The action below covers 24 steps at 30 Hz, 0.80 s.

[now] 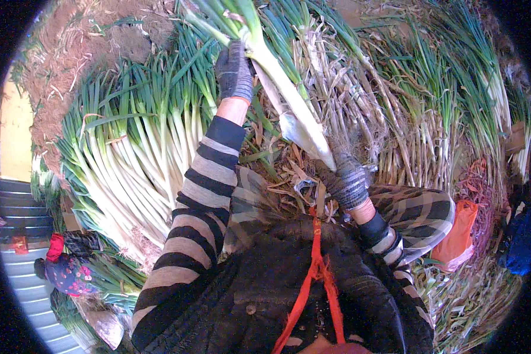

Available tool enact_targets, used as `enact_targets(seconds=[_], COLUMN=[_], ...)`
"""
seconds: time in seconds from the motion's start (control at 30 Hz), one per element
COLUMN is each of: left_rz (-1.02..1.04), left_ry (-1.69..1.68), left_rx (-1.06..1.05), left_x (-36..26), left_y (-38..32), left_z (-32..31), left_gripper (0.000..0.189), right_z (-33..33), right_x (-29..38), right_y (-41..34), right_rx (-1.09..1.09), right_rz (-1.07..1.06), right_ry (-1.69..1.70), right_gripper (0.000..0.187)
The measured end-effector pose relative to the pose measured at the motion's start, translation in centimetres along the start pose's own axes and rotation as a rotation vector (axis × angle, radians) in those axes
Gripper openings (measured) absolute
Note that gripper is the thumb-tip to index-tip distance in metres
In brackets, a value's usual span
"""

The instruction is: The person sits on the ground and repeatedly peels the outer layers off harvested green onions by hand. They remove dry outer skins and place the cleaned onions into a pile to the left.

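Note:
My left hand [235, 73], in a grey knitted glove, grips a long green onion [287, 86] just below where its leaves fan out. The white stalk slants down to the right. My right hand [347, 180], gloved the same way, closes at the root end, with its fingertips partly hidden. A loose pale outer skin [294, 132] hangs beside the stalk. Left of my left arm lies a broad row of clean white-stalked green onions [146, 146]. Ahead and to the right, unpeeled green onions [340, 88] with dry brown skins lie in a heap.
Torn skins and dry leaves [287, 172] litter the ground before my lap. More unpeeled onions [425, 146] spread to the right, near an orange plastic bag [458, 234]. Another person in floral clothing [68, 272] is at the left. An orange-red cord [314, 265] hangs down my front.

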State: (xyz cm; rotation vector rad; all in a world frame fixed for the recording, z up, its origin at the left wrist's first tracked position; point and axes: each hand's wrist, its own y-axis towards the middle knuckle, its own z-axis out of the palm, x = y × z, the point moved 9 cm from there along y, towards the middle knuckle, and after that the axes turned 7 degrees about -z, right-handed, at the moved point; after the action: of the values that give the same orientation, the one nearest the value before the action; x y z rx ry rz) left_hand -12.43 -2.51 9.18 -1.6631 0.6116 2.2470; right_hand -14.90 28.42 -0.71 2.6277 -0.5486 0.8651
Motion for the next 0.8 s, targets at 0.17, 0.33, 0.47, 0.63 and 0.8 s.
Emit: enact_targets(seconds=[0.17, 0.33, 0.47, 0.63, 0.8], left_rz=[0.034, 0.701, -0.379, 0.313, -0.47], left_ry=[0.436, 0.527, 0.69, 0.841, -0.217], left_rx=[0.17, 1.285, 2.019, 1.241, 0.543], left_x=[1.0, 1.2, 7.4, 4.0, 6.9], left_y=[-1.2, -16.9, -28.2, -14.8, -6.3], left_z=[0.5, 8.8, 8.9, 10.5, 6.5], left_gripper=[0.022, 0.021, 0.026, 0.031, 0.019], right_z=[-1.7, -3.2, -5.0, -4.4, -4.4], right_x=[0.0, -0.9, -1.4, -2.6, 0.2], right_y=[0.0, 0.5, -0.1, -0.6, 0.2], right_rx=[-0.221, -0.355, -0.431, -0.244, -0.293], right_rz=[-0.042, -0.073, -0.11, 0.105, -0.088], right_ry=[0.09, 0.085, 0.294, 0.409, 0.041], right_gripper=[0.068, 0.055, 0.049, 0.055, 0.063])
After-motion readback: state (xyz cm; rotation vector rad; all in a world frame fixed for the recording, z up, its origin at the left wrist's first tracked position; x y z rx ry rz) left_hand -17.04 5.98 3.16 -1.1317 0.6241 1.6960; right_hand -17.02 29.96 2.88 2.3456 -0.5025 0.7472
